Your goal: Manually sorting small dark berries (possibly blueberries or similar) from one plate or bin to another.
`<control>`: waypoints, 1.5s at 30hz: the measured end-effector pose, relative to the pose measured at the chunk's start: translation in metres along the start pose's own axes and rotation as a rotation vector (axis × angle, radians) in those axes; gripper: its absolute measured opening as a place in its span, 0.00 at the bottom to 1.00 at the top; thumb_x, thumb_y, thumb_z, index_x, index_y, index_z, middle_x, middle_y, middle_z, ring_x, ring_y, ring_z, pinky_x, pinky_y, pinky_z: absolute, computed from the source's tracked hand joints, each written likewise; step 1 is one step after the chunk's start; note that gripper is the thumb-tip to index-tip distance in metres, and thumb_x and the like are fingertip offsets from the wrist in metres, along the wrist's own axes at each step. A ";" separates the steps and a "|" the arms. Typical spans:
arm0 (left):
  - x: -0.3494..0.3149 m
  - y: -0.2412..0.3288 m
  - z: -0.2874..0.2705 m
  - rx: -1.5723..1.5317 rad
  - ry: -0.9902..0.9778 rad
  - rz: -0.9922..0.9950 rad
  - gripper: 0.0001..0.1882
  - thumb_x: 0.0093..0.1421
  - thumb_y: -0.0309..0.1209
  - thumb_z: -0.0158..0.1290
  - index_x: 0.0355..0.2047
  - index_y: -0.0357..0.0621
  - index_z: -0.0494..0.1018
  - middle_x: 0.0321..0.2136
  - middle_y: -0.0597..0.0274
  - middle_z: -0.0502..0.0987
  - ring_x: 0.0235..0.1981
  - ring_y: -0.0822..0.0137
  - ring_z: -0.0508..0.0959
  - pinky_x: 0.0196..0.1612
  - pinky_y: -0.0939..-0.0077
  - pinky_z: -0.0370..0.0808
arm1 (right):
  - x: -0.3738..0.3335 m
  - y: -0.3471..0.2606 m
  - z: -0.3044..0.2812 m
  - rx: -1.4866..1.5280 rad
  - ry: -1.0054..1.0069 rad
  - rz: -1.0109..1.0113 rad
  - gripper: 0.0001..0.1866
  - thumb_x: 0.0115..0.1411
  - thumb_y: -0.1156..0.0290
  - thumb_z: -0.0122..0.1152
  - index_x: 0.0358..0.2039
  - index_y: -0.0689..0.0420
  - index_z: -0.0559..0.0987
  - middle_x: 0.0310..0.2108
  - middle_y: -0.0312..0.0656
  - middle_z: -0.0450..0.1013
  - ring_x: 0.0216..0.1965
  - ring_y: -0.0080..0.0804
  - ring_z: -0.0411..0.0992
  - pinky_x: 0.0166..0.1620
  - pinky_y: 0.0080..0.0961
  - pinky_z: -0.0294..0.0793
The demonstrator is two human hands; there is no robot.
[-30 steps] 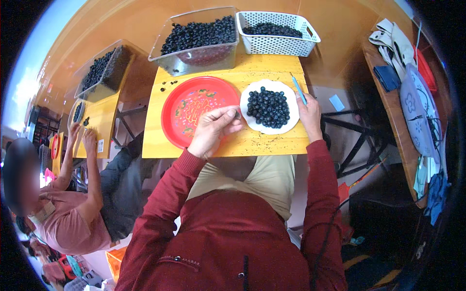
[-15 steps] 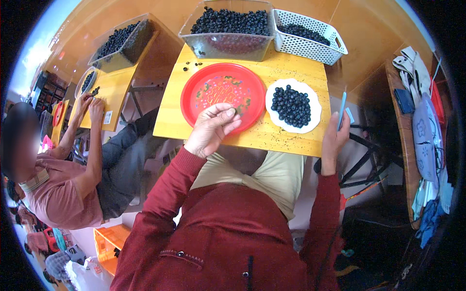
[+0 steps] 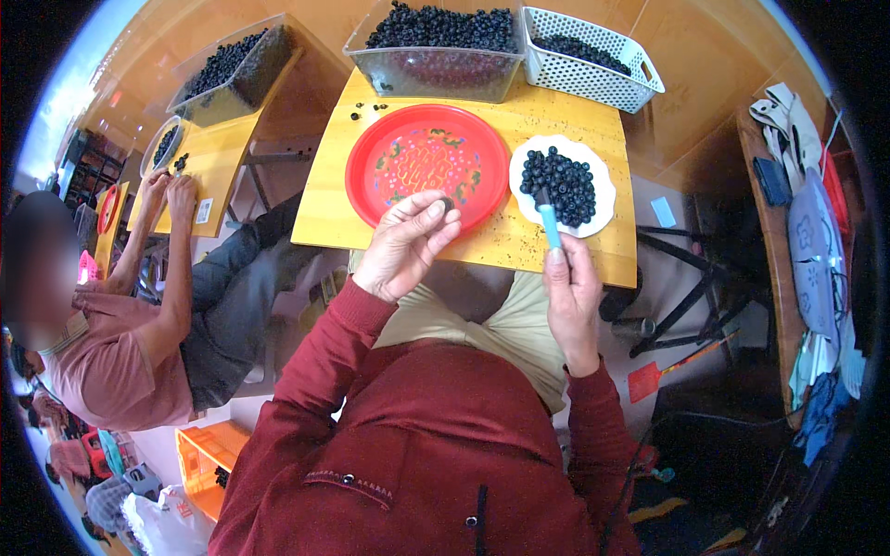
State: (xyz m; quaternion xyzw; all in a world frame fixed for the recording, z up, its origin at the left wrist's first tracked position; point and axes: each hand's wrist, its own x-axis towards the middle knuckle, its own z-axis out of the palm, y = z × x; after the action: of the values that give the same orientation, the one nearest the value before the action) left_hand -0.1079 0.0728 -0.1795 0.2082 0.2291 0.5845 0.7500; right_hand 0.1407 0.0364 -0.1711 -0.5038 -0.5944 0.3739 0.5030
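Note:
Over the near rim of a red round tray (image 3: 363, 176) with a flower pattern, my left hand (image 3: 404, 246) pinches a small dark round piece (image 3: 448, 203) between thumb and fingertips. My right hand (image 3: 572, 298) grips a slim tool (image 3: 550, 225) by its light-blue handle. The tool's dark narrow tip points away from me, over the dark round pieces (image 3: 559, 176) heaped on a white scalloped plate (image 3: 603, 199). Whether the tip touches them I cannot tell. These pieces look like beads or berries; their exact kind is unclear.
A clear plastic bin (image 3: 436, 79) and a white perforated basket (image 3: 593, 86), both with dark pieces, stand at the yellow table's (image 3: 324, 208) far edge. Dark crumbs lie around the plate. At left a person (image 3: 120, 361) works at another table. A wooden shelf (image 3: 769, 259) holds cloths at right.
My right hand has come inward from the table's right side, bringing the tool over the white plate. My left hand stays nearly in place, still pinching the small dark piece.

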 end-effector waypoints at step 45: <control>-0.017 -0.031 0.015 -0.106 -0.020 -0.080 0.11 0.65 0.26 0.55 0.47 0.41 0.75 0.39 0.62 0.79 0.40 0.69 0.80 0.47 0.70 0.80 | 0.002 -0.009 0.031 -0.208 -0.110 -0.375 0.14 0.65 0.69 0.60 0.50 0.58 0.79 0.30 0.45 0.76 0.30 0.42 0.78 0.30 0.35 0.75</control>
State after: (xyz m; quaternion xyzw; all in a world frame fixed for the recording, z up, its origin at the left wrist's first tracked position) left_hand -0.0791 0.0482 -0.1838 0.1647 0.1985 0.5632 0.7851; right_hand 0.1090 0.0385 -0.1685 -0.4127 -0.7395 0.2374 0.4758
